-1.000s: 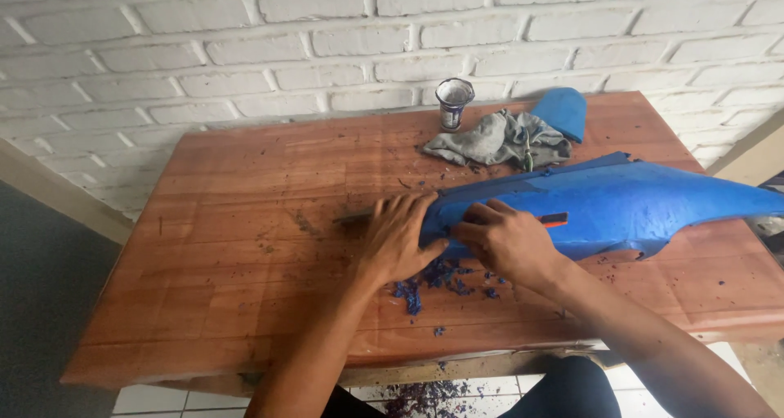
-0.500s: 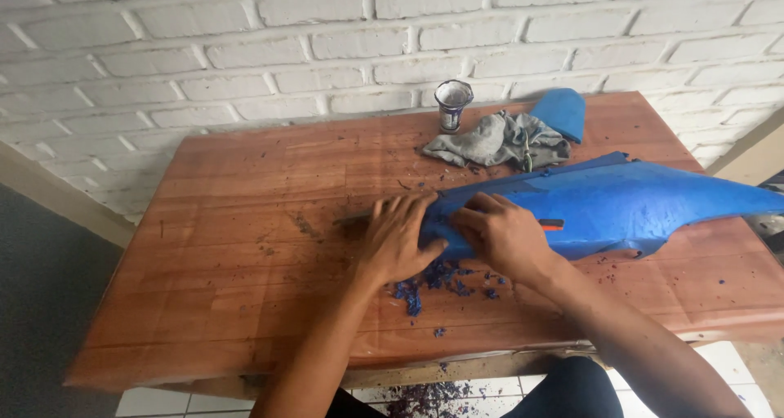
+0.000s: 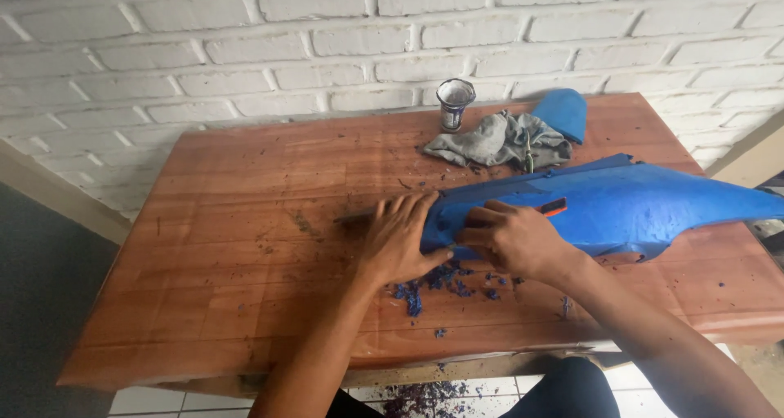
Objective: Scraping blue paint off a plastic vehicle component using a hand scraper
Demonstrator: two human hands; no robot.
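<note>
Blue plastic panel (image 3: 621, 206), long and curved like a vehicle body cover, lies across the right half of a wooden table (image 3: 245, 222) set against a white brick wall (image 3: 245, 42). The person's left hand (image 3: 400, 238) presses flat and open-fingered on the panel's near tip, pinning it to the wood. The right hand (image 3: 514, 238) is clenched around a small tool with an orange end (image 3: 555, 207); its working edge is hidden under the fingers, so what kind of tool it is cannot be told. Blue shavings (image 3: 433, 283) lie scattered on the table just below both hands, and more have dropped to the tiled floor (image 3: 425, 397) beneath the table edge. By that litter, scraping at the tip looks well under way, while most of the panel's length toward the right looks untouched. At the back of the table sit a crumpled grey rag (image 3: 498, 140), a small metal cup (image 3: 455, 102) and a second, smaller blue piece (image 3: 563, 112).
</note>
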